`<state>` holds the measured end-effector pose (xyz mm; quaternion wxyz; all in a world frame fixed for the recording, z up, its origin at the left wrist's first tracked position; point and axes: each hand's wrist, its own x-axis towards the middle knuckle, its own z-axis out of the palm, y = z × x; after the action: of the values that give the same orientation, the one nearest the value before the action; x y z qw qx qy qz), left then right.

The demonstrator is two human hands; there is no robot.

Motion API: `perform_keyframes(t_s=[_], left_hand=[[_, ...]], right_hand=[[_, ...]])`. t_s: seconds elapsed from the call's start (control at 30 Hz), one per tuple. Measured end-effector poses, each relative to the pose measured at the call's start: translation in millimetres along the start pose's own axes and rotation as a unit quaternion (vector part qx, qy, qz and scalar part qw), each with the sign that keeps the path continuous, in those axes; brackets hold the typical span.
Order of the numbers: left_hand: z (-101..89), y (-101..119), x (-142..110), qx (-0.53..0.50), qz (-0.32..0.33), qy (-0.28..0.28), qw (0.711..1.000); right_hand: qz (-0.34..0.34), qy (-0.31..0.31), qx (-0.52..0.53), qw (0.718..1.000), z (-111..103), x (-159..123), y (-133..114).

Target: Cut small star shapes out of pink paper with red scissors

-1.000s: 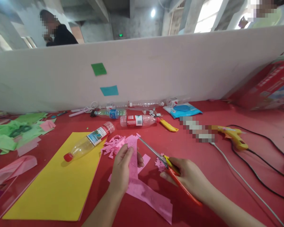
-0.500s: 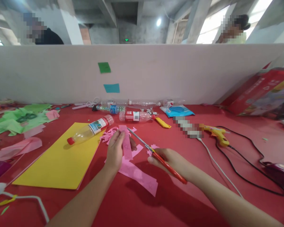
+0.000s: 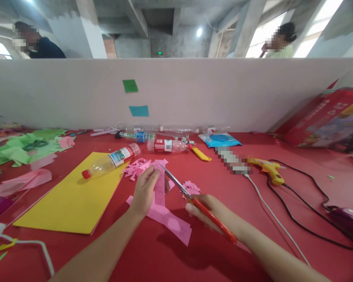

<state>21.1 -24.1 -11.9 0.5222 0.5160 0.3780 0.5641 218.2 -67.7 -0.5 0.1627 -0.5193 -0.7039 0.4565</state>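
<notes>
My left hand (image 3: 145,190) pinches a pink paper strip (image 3: 160,192) with faint drawn shapes on it. In my right hand (image 3: 213,211) are red-handled scissors (image 3: 214,221), their blades pointing at the upper part of the strip; whether they touch the paper I cannot tell. Under the strip lies another piece of pink paper (image 3: 176,225), flat on the table. A heap of pink scraps (image 3: 137,167) sits beyond my left hand, and a pile of small pink cut-outs (image 3: 191,187) lies behind the scissors.
A clear bottle (image 3: 110,161) lies on yellow paper (image 3: 64,199) at left, near crumpled green paper (image 3: 19,149). Further back are a red-labelled bottle (image 3: 164,145), a yellow utility knife (image 3: 201,154) and a blue packet (image 3: 220,140). A yellow glue gun (image 3: 267,169) with a black cord lies right.
The scissors and my right hand have shifted slightly down. The held strip has shifted slightly right and down in my left hand. The background people have moved a little.
</notes>
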Motion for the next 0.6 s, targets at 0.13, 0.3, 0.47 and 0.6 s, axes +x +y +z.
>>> perform_keyframes(t_s=[0.13, 0.3, 0.47, 0.6], left_hand=[[2.0, 4, -3, 0.033, 0.008, -0.012, 0.999], [0.0, 4, -1, 0.056, 0.037, 0.030, 0.997], [-5.3, -1, 5, 0.037, 0.047, 0.054, 0.997], [-6.5, -4, 5, 0.024, 0.056, 0.068, 0.996]], right_hand=[[0.002, 0.009, -0.005, 1.000, 1, -2, -1], [0.008, -0.005, 0.038, 0.999, 1, 6, 2], [0.001, -0.031, 0.082, 0.996, -3, 18, -7], [0.000, -0.037, 0.099, 0.994, -4, 19, -7]])
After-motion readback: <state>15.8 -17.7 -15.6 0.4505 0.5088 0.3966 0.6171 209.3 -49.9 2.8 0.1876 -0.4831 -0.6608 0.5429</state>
